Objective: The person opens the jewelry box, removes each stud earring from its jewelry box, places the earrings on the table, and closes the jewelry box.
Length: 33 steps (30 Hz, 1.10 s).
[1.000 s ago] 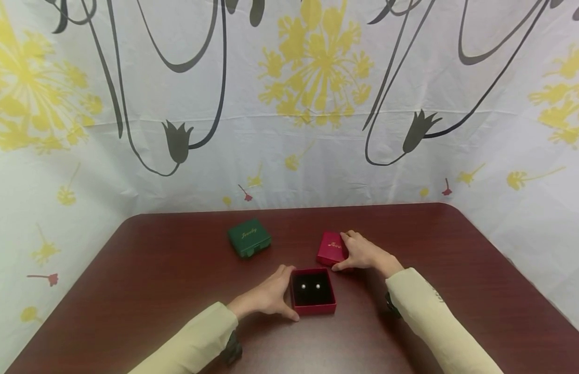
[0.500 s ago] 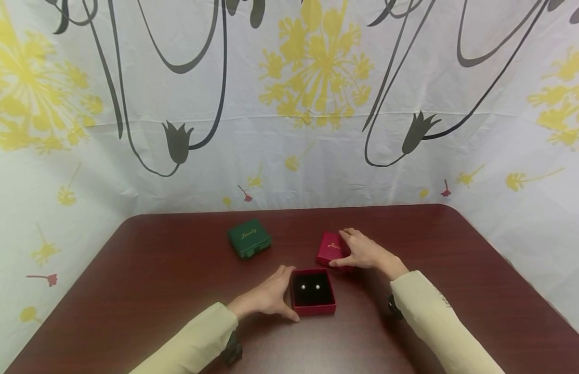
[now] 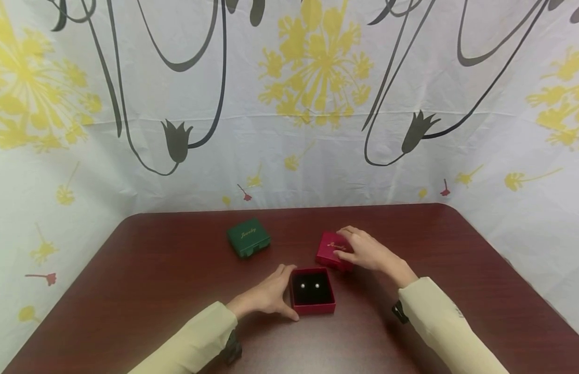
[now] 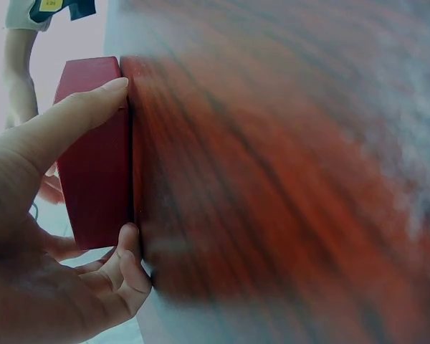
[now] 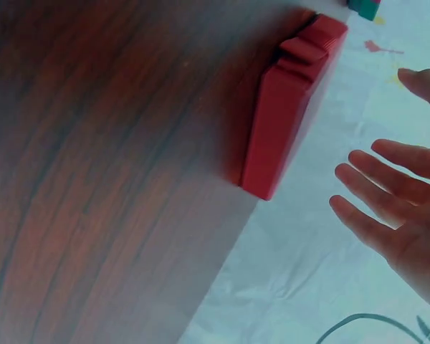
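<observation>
A red open-topped jewelry box (image 3: 313,310) with a black insert sits on the table, bearing two pearl earrings (image 3: 317,285). My left hand (image 3: 269,294) grips it from its left side; the left wrist view shows the thumb on one side of the red box (image 4: 97,172) and fingers at the other. Farther back lies a closed red jewelry box (image 3: 328,249), gold lettering on its lid. Above its right part hovers my right hand (image 3: 368,251), fingers spread. In the right wrist view, the hand (image 5: 408,208) stands apart from the clasped red box (image 5: 283,107).
A closed green jewelry box (image 3: 249,238) stands at the back, left of the red boxes. Beneath everything is a dark reddish wooden table (image 3: 177,270) with rounded far corners. A white patterned cloth (image 3: 289,130) hangs behind it.
My right hand has come up off the closed red jewelry box, uncovering more of its lid, and its forearm has shifted right. The left hand and the earring box have stayed in place.
</observation>
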### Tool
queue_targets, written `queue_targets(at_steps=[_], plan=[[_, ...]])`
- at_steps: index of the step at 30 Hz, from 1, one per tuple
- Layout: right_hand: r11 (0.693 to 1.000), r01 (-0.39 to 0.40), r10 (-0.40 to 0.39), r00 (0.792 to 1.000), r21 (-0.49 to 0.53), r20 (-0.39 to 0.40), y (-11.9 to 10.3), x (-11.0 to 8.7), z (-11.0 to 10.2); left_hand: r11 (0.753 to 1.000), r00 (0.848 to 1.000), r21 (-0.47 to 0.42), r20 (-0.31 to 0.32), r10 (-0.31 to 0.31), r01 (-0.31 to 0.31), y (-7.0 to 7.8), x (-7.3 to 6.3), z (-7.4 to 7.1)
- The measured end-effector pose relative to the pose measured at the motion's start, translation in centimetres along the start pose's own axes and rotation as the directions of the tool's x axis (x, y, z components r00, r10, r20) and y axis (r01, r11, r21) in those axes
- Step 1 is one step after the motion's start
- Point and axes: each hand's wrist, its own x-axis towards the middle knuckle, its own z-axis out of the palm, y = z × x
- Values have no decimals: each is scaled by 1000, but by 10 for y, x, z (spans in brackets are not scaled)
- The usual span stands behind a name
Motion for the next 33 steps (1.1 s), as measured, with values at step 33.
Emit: queue_targets(at_steps=[33], plan=[[938,338,-339,941,-76,-2,-55,-21,18,1000,1000,-3,0,0,0,-1,0,0]])
